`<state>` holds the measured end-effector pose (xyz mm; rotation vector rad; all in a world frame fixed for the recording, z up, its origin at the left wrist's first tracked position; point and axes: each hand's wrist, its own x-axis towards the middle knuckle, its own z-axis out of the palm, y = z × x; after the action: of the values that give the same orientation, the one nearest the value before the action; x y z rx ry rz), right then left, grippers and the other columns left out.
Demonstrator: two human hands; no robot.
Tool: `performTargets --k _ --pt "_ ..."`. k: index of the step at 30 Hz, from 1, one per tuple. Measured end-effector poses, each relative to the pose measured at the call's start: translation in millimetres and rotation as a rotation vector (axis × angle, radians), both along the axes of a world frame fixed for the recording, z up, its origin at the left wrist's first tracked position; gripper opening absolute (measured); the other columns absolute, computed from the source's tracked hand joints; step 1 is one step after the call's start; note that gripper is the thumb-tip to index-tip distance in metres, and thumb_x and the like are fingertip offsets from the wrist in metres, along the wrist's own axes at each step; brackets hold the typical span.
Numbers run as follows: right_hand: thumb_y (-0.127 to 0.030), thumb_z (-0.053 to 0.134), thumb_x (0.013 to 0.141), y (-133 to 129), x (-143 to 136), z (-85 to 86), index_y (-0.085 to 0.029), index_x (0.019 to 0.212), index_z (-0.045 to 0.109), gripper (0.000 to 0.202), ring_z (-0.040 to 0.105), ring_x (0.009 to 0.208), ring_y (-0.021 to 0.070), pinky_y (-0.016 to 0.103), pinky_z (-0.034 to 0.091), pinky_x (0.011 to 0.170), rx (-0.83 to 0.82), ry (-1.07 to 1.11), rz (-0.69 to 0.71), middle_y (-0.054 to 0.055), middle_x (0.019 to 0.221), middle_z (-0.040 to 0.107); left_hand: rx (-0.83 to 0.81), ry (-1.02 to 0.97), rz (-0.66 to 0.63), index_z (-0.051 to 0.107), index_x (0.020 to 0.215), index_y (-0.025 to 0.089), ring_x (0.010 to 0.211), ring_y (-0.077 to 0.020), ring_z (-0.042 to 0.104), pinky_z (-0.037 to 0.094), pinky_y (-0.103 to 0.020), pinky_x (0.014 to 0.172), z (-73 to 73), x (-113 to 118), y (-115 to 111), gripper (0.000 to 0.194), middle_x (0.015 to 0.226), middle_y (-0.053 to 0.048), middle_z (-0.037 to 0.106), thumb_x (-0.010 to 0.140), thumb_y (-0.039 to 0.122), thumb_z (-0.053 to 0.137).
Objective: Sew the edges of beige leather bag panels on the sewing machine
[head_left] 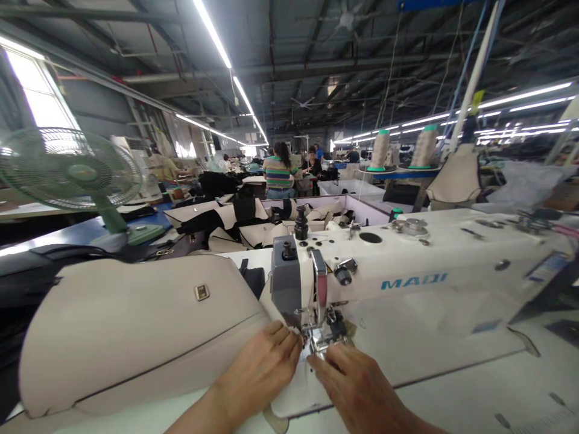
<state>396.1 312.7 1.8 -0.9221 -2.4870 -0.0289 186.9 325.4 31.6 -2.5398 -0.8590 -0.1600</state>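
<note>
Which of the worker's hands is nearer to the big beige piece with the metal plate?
Left: the left hand is close beside the beige piece. The right hand is farther off, to the right of the left hand.

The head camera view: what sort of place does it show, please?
Probably a sewing factory. A sewing machine stands at the near right, two large spools of thread stand behind it, and a pile of beige and black pieces lies beyond it.
</note>
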Motion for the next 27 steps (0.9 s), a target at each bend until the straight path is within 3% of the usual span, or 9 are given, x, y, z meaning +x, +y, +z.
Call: performTargets --k 12,17,22,27 --pt "-0.016 0.034 0.101 3 5 -9.5 -0.019 0.105 0.057 0.023 0.048 0.075 0.0192 0.031 0.036 0.065 -0.001 0.082 0.033 0.004 0.085 0.051 0.032 -0.003 -0.012 0.056 0.096 0.009 0.083 -0.0229 0.053 0.043 -0.036 0.075 -2.3 -1 1 0.012 0.092 -0.006 0.053 0.09 0.008 0.065" --pt "-0.023 0.026 0.105 -4 10 -6.3 -0.018 0.109 0.057 0.032 0.05 0.069 0.0179 0.028 0.037 0.061 0.076 0.129 0.04 0.004 0.079 0.051 0.05 -0.017 -0.018 0.055 0.096 0.007 0.082 -0.0234 0.053 0.042 -0.035 0.076 -2.1 1 0 0.018 0.091 -0.007 0.054 0.086 0.008 0.07" --pt "-0.024 0.021 0.106 -14 11 -6.4 -0.018 0.107 0.057 0.036 0.053 0.072 0.0185 0.029 0.041 0.063 0.05 0.098 -0.002 0.005 0.083 0.053 0.034 -0.009 -0.007 0.055 0.092 0.009 0.08 -0.0235 0.053 0.041 -0.035 0.073 -1.3 2 1 0.015 0.088 -0.005 0.053 0.087 0.007 0.068" --pt "-0.019 0.021 0.104 -5 6 -21.8 -0.018 0.093 0.06 0.04 0.056 0.062 0.0165 0.027 0.042 0.054 0.287 0.047 -0.017 0.003 0.074 0.053 0.113 0.018 0.003 0.054 0.092 0.01 0.079 -0.0222 0.054 0.043 -0.035 0.073 -5.6 4 2 0.019 0.087 -0.004 0.055 0.087 0.013 0.073"
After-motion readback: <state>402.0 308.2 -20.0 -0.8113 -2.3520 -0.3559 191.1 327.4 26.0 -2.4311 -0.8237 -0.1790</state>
